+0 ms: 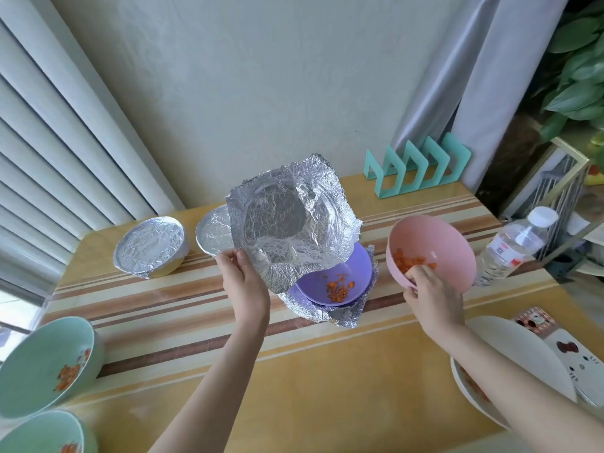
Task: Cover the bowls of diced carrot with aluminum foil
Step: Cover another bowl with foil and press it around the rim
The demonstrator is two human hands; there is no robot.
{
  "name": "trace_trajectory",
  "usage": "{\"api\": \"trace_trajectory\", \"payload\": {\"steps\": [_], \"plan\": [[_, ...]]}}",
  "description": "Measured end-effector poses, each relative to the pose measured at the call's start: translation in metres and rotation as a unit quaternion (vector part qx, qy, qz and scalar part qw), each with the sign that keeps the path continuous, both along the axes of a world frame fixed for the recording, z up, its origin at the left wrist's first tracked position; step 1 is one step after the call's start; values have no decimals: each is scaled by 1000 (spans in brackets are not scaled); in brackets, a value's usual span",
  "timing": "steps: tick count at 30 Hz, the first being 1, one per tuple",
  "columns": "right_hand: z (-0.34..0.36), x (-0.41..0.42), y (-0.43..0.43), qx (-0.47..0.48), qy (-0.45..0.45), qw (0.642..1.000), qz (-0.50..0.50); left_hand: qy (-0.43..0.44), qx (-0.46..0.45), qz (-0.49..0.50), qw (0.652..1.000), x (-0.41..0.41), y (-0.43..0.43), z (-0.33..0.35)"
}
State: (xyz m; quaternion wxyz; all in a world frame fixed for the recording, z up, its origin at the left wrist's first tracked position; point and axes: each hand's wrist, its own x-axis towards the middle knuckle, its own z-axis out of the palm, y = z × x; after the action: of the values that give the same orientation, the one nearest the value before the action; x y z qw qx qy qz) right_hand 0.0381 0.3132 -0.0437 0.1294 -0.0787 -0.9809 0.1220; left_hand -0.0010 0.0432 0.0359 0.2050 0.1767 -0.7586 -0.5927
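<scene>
My left hand (pixel 243 276) pinches the lower left edge of a crinkled foil sheet (pixel 287 220) and holds it up above a purple bowl (pixel 330 282) with a few diced carrot pieces. The purple bowl sits on another foil sheet (pixel 346 317) on the table. My right hand (pixel 428 289) grips the near rim of a pink bowl (pixel 431 250), tilted toward me, with diced carrot inside. Two foil-covered bowls stand further back on the left, one (pixel 150 246) fully visible and another (pixel 214 235) half hidden behind the raised foil.
Two green bowls (pixel 45 364) (pixel 42 434) with carrot stand at the near left edge of the striped wooden table (pixel 294 387). A water bottle (pixel 513 246), a teal rack (pixel 421 168) and white plates (pixel 510 361) lie to the right. A wall and blinds stand behind.
</scene>
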Motion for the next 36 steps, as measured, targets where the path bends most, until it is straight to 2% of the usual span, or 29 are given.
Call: {"api": "trace_trajectory", "payload": {"steps": [6,15,17,21,27,31,36], "plan": [[10,38,-23,5,78,995,57,1,15,-7,1000,9,-2,3],[-11,112,-41,20,38,978,206,11,18,-21,1000,32,-2,-8],[-15,125,-40,30,24,961,275,11,18,-20,1000,38,-4,-12],[-19,136,-41,114,-27,906,407,-5,33,-12,999,50,-9,-21],[-19,121,-66,166,-58,853,491,-28,32,18,999,61,-18,-23],[-18,106,-76,153,-90,849,498,-41,27,17,999,64,-24,-25],[-14,97,-70,17,-247,847,471,-58,29,-4,998,65,-23,-30]]}}
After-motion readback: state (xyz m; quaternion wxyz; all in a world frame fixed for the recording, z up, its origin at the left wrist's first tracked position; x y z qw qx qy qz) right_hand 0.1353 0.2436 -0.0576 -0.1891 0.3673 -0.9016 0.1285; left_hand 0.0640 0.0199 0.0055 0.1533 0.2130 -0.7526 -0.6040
